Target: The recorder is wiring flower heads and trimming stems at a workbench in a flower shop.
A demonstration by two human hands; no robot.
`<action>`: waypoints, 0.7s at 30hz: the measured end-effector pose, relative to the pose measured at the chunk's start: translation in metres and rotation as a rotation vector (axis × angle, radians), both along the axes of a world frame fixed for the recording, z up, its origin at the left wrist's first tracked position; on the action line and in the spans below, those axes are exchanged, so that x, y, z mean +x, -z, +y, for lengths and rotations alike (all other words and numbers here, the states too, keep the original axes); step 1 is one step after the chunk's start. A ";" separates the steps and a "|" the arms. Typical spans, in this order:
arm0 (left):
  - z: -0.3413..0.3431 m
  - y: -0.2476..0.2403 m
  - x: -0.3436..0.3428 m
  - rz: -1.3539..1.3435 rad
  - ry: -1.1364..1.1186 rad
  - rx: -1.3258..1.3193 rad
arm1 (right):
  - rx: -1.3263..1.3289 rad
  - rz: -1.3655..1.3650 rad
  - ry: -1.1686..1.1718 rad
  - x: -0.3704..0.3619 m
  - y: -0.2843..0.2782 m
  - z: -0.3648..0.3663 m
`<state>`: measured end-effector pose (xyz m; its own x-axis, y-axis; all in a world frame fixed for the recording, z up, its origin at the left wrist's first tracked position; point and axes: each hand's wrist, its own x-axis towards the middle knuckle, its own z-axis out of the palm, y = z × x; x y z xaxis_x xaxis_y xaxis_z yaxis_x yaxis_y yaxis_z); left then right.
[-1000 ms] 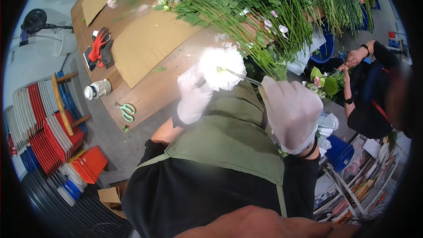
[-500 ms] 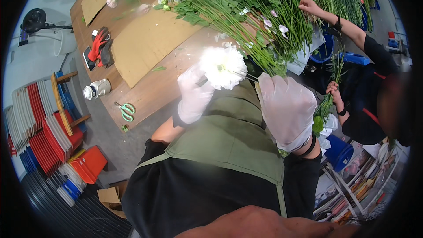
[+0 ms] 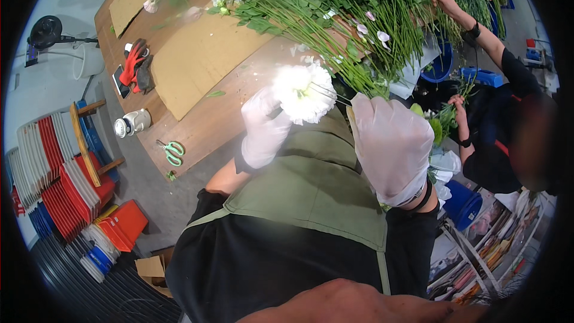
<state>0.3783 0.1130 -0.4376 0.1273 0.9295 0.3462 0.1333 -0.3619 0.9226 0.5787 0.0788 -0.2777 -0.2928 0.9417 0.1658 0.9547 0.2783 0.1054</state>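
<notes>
A large white ruffled flower (image 3: 304, 93) is held up in front of my green apron (image 3: 317, 197). My left hand (image 3: 262, 127), in a thin white glove, is closed at the flower's left side, its fingertips partly behind the petals. My right hand (image 3: 391, 149), gloved the same way, is a fist around thin stems that run from the bloom; the lower stems are hidden by it. Beyond my hands, a heap of cut leafy stems (image 3: 353, 42) with pale blooms covers the far part of the wooden table (image 3: 224, 126).
On the table lie brown cardboard (image 3: 197, 66), red-and-black work gloves (image 3: 134, 67), a phone (image 3: 121, 81), a white jar (image 3: 133, 122) and green-handled scissors (image 3: 172, 152). At right a co-worker's hand (image 3: 459, 117) grips green stems. Stacked crates (image 3: 60, 167) stand left, a blue bucket (image 3: 463, 204) right.
The white flower has tilted slightly, so thin stems now show against its right side. The co-worker's raised hand has moved right, away from the heap, and their held bunch has shifted.
</notes>
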 end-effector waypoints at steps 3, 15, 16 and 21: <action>-0.002 -0.003 0.002 -0.033 -0.011 -0.037 | -0.020 -0.007 -0.006 0.001 0.000 -0.002; -0.005 0.008 -0.003 -0.116 0.028 -0.170 | 0.003 0.001 -0.005 -0.007 0.006 0.002; -0.006 0.009 -0.003 -0.141 0.028 -0.183 | 0.003 0.001 -0.004 -0.007 0.008 0.002; -0.006 0.009 -0.003 -0.156 0.030 -0.193 | 0.041 -0.034 0.002 -0.011 0.012 0.002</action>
